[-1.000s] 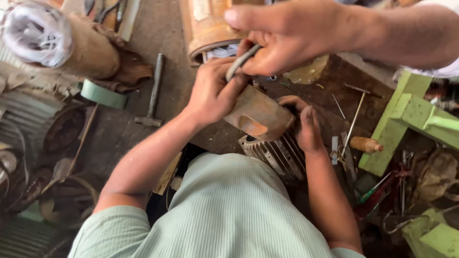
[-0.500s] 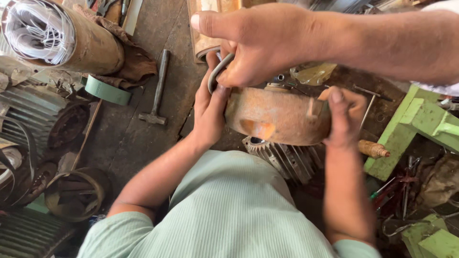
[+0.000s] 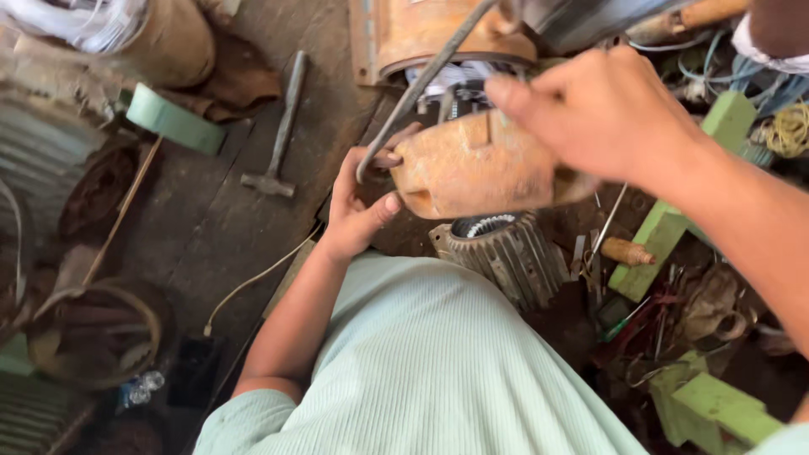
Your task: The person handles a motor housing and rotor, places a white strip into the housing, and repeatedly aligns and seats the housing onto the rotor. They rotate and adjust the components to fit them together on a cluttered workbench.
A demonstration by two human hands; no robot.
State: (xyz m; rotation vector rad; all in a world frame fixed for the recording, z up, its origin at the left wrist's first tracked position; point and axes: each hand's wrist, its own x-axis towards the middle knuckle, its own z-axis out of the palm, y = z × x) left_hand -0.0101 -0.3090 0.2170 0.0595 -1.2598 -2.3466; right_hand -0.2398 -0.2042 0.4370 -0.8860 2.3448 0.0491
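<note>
Head view: rusty casing (image 3: 480,168) under right hand (image 3: 607,114)

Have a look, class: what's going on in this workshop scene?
A person in a pale green ribbed shirt holds a rusty orange metal motor cover between both hands: the left hand grips its left end, and the right hand closes over its right side. The cover is held above a grey ribbed motor body. A bent grey metal rod reaches down to the cover's left end; whoever holds it is out of view. A hammer lies untouched nearby.
</note>
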